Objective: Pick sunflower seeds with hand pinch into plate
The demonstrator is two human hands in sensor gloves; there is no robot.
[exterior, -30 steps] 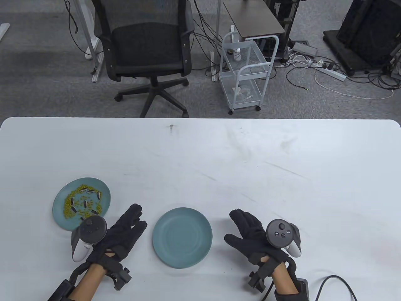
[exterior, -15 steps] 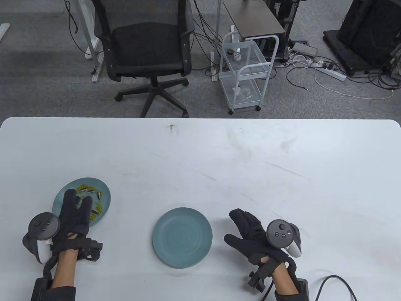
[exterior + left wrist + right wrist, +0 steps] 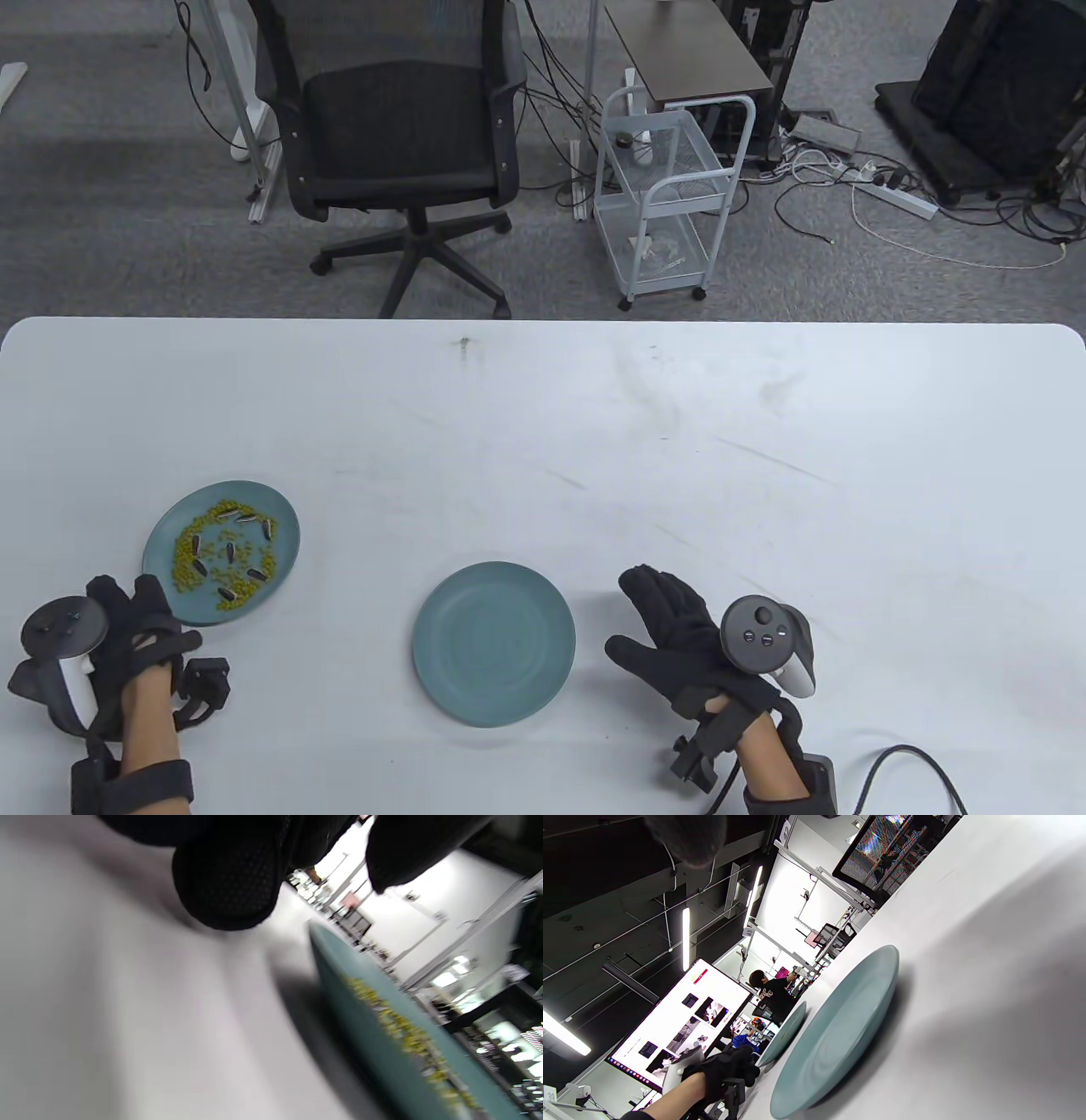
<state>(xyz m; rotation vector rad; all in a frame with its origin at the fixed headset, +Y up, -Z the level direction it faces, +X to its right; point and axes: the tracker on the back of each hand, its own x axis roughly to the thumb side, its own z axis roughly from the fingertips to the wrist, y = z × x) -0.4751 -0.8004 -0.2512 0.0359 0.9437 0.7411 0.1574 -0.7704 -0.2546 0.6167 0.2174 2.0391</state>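
A teal plate (image 3: 287, 519) at the left holds several dark striped sunflower seeds (image 3: 231, 553) mixed among small yellow-green beans (image 3: 181, 564). An empty teal plate (image 3: 494, 643) lies at the table's front middle. My left hand (image 3: 127, 596) sits low at the seed plate's lower-left edge, clear of the seeds. In the left wrist view its fingertips (image 3: 229, 882) are apart with nothing between them, close to the seed plate's rim (image 3: 339, 984). My right hand (image 3: 657, 613) rests open and flat on the table right of the empty plate (image 3: 840, 1035), holding nothing.
The white table (image 3: 594, 424) stretches far behind both plates. A black cable (image 3: 912, 760) lies at the front right by my right forearm. Beyond the far edge stand an office chair (image 3: 394, 136) and a white wire cart (image 3: 666, 195).
My left hand swung left from beside the empty plate, passed over the seed plate, then drew back down-left off it. The right hand and both plates stayed put.
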